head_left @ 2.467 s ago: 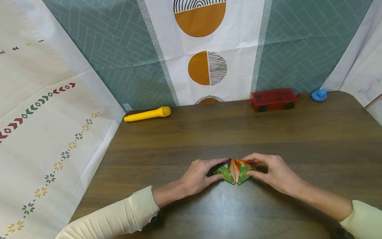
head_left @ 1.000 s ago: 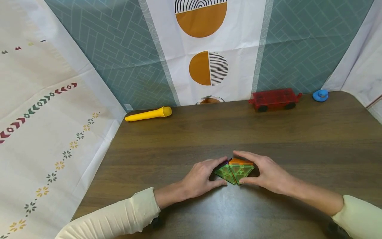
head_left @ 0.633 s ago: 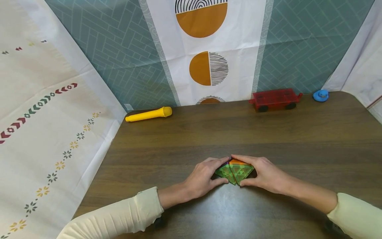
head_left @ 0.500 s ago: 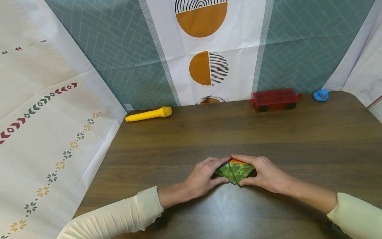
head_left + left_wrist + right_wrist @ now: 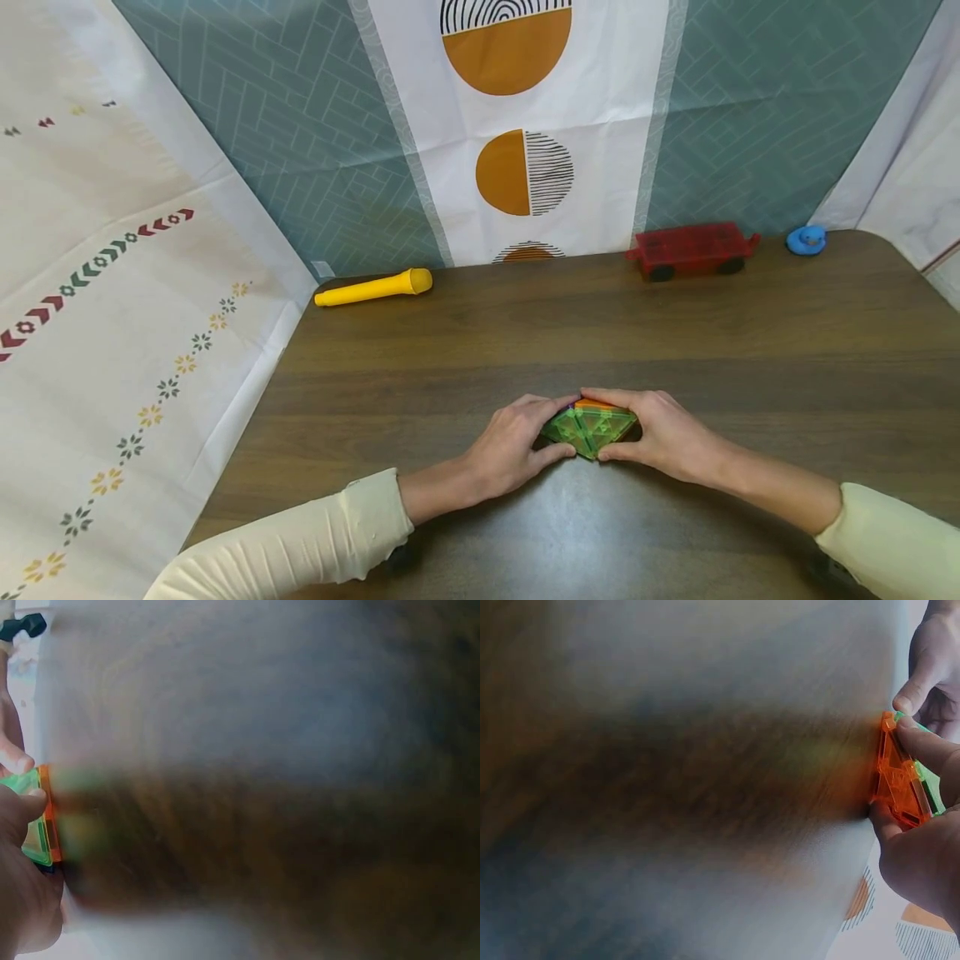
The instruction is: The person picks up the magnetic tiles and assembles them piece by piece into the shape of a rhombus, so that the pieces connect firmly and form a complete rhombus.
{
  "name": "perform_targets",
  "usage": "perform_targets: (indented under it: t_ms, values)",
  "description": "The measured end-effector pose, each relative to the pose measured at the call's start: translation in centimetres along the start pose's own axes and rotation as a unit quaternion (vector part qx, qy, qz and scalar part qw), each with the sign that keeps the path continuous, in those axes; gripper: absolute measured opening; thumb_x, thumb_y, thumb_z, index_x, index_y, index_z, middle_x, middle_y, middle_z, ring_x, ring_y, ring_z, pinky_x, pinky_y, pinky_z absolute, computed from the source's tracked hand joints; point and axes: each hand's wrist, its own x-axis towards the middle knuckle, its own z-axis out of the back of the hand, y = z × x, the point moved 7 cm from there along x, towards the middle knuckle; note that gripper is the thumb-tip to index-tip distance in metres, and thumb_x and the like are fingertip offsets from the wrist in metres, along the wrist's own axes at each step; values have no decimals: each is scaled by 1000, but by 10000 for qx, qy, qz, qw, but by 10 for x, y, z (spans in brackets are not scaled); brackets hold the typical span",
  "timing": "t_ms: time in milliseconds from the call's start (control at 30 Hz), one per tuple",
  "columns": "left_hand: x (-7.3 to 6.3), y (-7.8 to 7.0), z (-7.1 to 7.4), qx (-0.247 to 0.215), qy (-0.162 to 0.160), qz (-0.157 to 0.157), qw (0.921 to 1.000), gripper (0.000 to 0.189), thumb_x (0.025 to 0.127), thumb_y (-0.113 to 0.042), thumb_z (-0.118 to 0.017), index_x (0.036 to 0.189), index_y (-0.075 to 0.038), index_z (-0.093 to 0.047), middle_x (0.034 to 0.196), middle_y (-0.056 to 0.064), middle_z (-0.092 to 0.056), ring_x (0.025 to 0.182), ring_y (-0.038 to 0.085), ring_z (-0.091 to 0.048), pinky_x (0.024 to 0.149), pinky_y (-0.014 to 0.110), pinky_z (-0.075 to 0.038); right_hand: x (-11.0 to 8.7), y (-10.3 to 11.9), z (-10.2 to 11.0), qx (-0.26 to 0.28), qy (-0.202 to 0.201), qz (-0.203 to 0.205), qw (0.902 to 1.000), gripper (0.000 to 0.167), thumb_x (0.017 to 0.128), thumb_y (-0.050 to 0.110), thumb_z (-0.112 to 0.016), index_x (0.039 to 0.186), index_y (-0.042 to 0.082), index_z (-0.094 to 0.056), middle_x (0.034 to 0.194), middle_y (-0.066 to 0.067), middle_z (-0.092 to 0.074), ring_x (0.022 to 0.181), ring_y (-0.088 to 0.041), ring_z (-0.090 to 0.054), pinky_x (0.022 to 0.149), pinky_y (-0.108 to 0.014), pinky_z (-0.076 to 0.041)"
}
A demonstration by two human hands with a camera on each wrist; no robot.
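In the head view, a small cluster of translucent triangular magnetic tiles [image 5: 588, 429] sits on the table between the two hands. Its top faces are green, and orange and a little purple show along the far edge. The left hand [image 5: 504, 448] pinches the left side, thumb in front and fingers behind. From the other side the right hand [image 5: 667, 435] grips it the same way, both thumb tips close together. An orange tile [image 5: 900, 791] stands as a side wall in the right wrist view. In the left wrist view an orange edge [image 5: 50, 817] borders the green tile.
Along the back of the brown wooden table [image 5: 480, 333] lie a yellow toy microphone [image 5: 371, 287], a red wheeled tile car [image 5: 692, 248] and a blue rubber duck [image 5: 807, 240]. Patterned cloth [image 5: 337, 133] hangs behind, and white embroidered cloth [image 5: 127, 350] at the left.
The two tile halves, first tilted apart with a gap, have come together and the green faces now meet. The right hand has moved left, its fingers nearer the left hand's.
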Motion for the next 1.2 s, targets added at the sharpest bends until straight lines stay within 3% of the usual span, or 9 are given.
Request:
perform_targets:
  t_ms: [367, 600, 933, 1067, 1200]
  values:
    - [0, 0, -1, 20, -28, 8, 10000, 64, 100, -35, -77, 155, -12, -54, 144, 2, -66, 129, 17, -60, 105, 41, -54, -1, -2, 0, -42, -35, 10, 10000, 78, 84, 22, -93, 150, 2, -59, 130, -12, -72, 106, -18, -68, 83, -33, -57]
    - [0, 1, -1, -6, -97, 60, 9999, 62, 99, -33, -78, 153, -12, -56, 141, 2, -67, 128, 16, -61, 105, 39, -54, 0, -2, 0, 188, -32, -89, 9998, 74, 84, 21, -92, 149, 3, -61, 128, -12, -73, 99, -14, -67, 76, -29, -58]
    - [0, 1, -1, -82, -41, -18, 10000, 67, 98, -34, -80, 156, -13, -53, 145, 1, -66, 130, 16, -60, 106, 39, -53, -4, -1, 3, -197, -64, 106, 9997, 79, 84, 25, -93, 151, 3, -58, 134, -13, -71, 111, -22, -69, 90, -39, -58]
    - [-3, 3, 0, -129, 4, -44, 9999, 65, 100, -32, -77, 157, -14, -52, 145, 2, -65, 132, 16, -60, 107, 38, -53, -8, -3, 7, 35, -71, 5, 10000, 74, 87, 19, -91, 151, 3, -58, 133, -14, -71, 109, -21, -71, 88, -34, -60]
    - [-6, 6, 6, -301, -44, -12, 9995, 57, 103, -28, -74, 155, -15, -56, 144, 2, -66, 131, 15, -61, 105, 38, -54, -14, -5, 13, 442, -134, -30, 9989, 65, 90, 10, -86, 149, 0, -60, 136, -18, -69, 113, -28, -73, 90, -35, -61]
